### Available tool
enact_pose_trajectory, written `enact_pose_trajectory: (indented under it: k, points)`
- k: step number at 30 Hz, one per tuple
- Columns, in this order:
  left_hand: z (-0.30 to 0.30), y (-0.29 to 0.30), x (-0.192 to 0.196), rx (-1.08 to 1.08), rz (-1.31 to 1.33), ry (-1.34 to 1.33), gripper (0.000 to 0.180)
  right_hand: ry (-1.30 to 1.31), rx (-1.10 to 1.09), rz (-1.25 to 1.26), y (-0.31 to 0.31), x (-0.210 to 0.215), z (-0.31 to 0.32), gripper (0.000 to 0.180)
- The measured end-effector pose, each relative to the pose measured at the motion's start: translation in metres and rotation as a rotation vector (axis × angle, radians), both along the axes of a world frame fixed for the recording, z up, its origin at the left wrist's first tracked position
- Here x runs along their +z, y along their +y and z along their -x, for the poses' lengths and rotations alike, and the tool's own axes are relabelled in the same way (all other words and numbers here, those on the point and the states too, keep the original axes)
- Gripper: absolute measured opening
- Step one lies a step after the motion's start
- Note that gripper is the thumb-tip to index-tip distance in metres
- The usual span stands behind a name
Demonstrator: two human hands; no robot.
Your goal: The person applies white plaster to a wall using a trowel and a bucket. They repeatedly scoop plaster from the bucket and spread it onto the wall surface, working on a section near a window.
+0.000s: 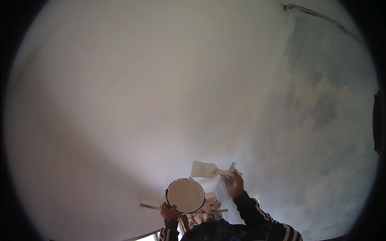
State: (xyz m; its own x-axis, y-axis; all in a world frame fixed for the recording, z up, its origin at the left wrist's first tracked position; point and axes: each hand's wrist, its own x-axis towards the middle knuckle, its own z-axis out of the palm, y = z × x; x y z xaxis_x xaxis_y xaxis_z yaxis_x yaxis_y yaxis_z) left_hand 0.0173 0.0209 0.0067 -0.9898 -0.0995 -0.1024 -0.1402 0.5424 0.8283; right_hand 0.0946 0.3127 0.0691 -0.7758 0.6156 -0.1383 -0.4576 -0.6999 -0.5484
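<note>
My left hand [169, 211] is closed on the rim of a round bucket [166, 195] at the lower middle. Pale cream paint [185, 195] shows inside it, and the rim is dark and smeared. Higher up and to the right, my right hand [234, 184] grips a wide flat paintbrush [205, 169] by its handle. The brush's broad white-coated end points left, above the bucket's far rim and apart from it. A small grey pointed piece [232, 165] sticks up beside the handle; what it belongs to I cannot tell.
A smooth white wall [140, 92] fills most of the view. To the right is a patchy grey-white wall [321, 104], with a dark curved line [321, 16] at its top. Wooden pieces [217, 207] show below, behind the bucket. A dark object [376, 122] stands at the right rim.
</note>
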Motion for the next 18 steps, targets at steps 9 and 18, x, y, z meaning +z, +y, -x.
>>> enact_pose_trajectory:
  k: [9,18]
  points:
    - [0.006,-0.008,-0.036,0.076,0.042,-0.038,0.03,0.718,-0.323,-0.33,0.106,0.268,0.131,0.03]
    - [0.0,-0.008,-0.074,0.159,0.042,-0.072,0.023,0.42,-0.882,-0.741,0.144,0.304,0.187,0.009]
